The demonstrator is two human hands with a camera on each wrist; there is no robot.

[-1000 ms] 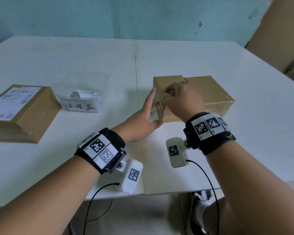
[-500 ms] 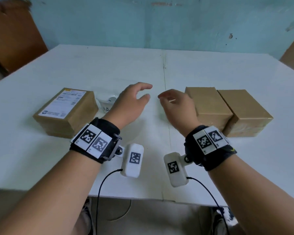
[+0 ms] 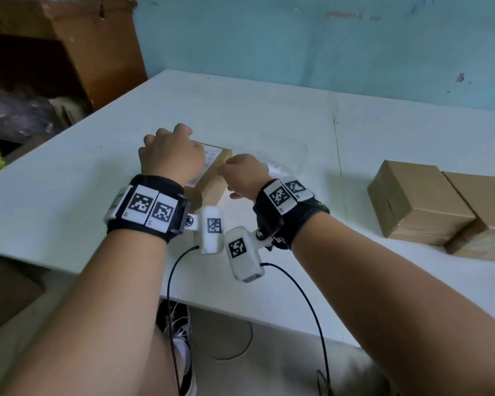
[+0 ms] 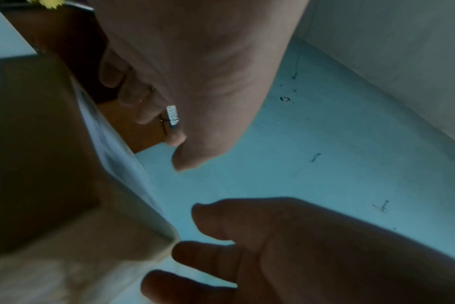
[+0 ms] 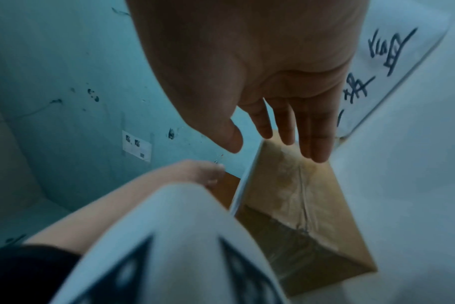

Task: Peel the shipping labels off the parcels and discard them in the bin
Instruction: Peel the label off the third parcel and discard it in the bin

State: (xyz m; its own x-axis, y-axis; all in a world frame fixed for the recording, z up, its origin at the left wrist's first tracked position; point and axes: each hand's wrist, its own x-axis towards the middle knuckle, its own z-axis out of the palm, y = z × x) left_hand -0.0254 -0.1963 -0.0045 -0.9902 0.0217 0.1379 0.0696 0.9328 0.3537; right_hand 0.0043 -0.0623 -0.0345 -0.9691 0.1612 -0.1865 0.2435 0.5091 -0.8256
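Both hands have shifted from the bare table centre to the labelled parcel, now mid-left in the head view. The left hand hovers over the label with curled fingers holding nothing. The right hand lies straight-fingered against the parcel's right side. The clear bin stands just beyond. Steady the parcel, lift one label corner, then peel slowly at a low angle to avoid tearing.
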